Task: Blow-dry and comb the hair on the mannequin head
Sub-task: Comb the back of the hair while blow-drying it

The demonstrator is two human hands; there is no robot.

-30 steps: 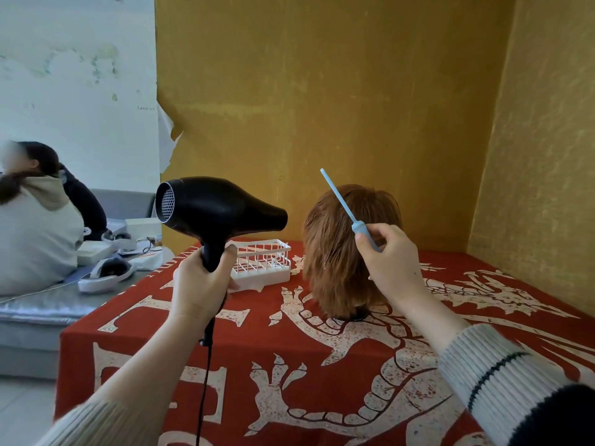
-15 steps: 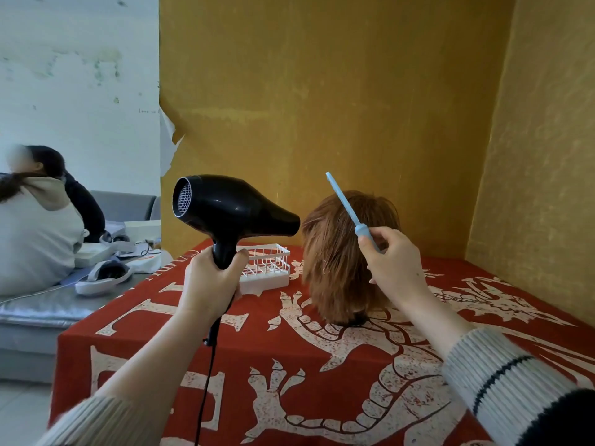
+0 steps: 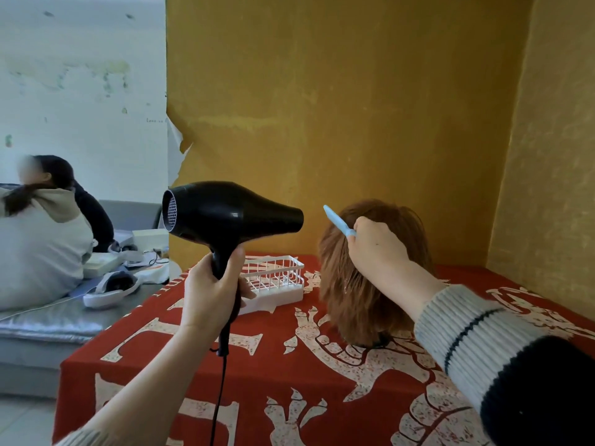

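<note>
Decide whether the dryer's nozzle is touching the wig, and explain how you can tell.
Apart. The head view shows the dryer nozzle ending short of the wig, with yellow wall and the comb tip visible in the gap between them.

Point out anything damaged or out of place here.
The yellow wallpaper is torn and peeling along its left edge, behind the hair dryer. Nothing else stands out.

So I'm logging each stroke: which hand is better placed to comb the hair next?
The right hand. It grips the blue comb against the brown hair of the mannequin head. The left hand is occupied holding the black hair dryer, nozzle aimed at the hair.
</note>
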